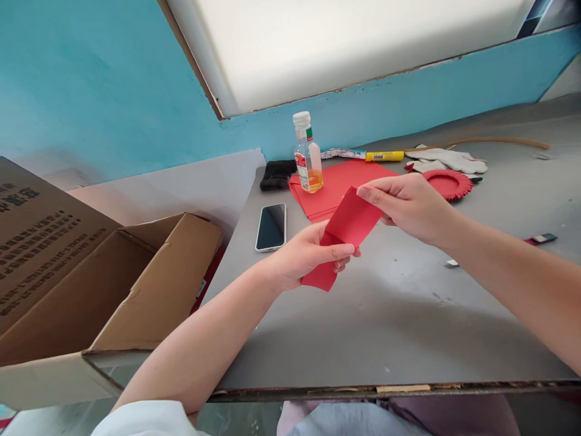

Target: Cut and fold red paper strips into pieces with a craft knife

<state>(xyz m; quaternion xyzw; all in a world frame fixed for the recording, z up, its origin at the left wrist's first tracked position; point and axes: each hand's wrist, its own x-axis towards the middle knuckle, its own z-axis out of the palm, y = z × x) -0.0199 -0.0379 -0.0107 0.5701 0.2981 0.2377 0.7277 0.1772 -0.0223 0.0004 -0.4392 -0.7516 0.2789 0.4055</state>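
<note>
Left hand (308, 254) pinches paper (348, 223) mid-length, right hand (403, 200) its 1 o'clock end; phone (271, 227) at 9, table (408, 339) spreading to 4, edge at 6.

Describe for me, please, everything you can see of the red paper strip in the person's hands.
The red paper strip is plain and matte, like thin card, with no print showing. A crease crosses it near the left thumb, and its near end bends downward. It slants away to the right, apparently held above the gray table. The left hand grips its middle, thumb on top; the right hand pinches its far end.
</note>
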